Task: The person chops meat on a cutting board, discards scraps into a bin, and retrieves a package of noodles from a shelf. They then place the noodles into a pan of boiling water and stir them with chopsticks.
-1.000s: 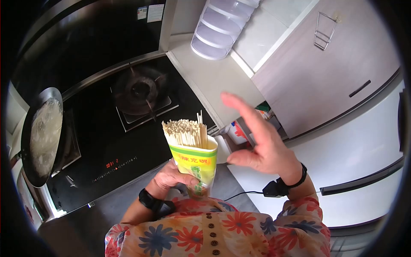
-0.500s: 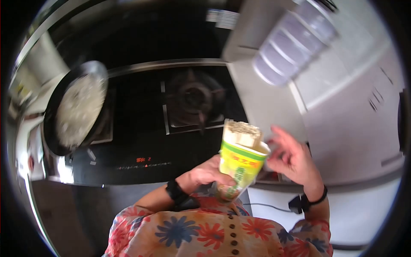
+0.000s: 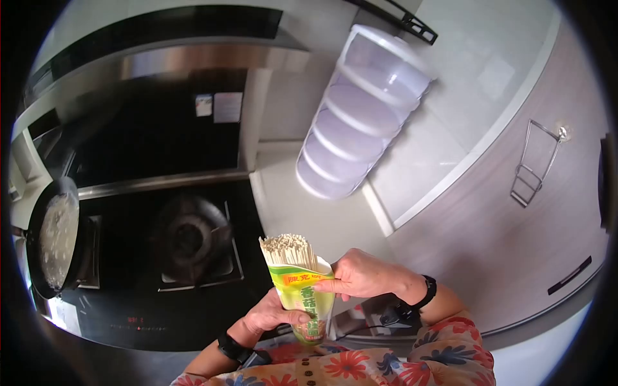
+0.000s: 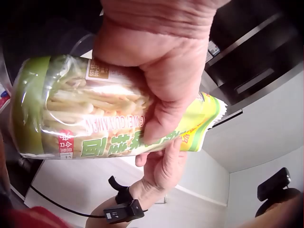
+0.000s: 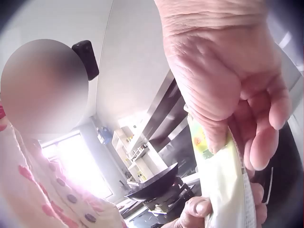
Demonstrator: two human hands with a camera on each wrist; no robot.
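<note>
An opened yellow-green packet [image 3: 297,301] of dried noodles stands upright in front of the person, and a dense bundle of pale noodle sticks [image 3: 287,249] pokes out of its top. My left hand [image 3: 275,314] grips the lower part, thumb across the printed front. In the left wrist view the clear plastic [image 4: 71,102] shows more noodles inside. My right hand [image 3: 364,275] pinches the packet's upper right edge, with the thumb on the front. The right wrist view shows its other fingers [image 5: 263,145] behind the wrapper.
A wok [image 3: 34,248] with whitish, bubbly liquid sits on the left of the black cooktop [image 3: 129,270]. Right of it is a bare burner [image 3: 188,240]. A tiered clear-plastic rack [image 3: 360,122] stands in the counter corner, and a wire holder [image 3: 537,164] hangs on the right-hand panel.
The right hand was raised apart from the packet with fingers spread; it has come in and now pinches the packet's edge. The left hand keeps its grip. The head view has swung and tilted.
</note>
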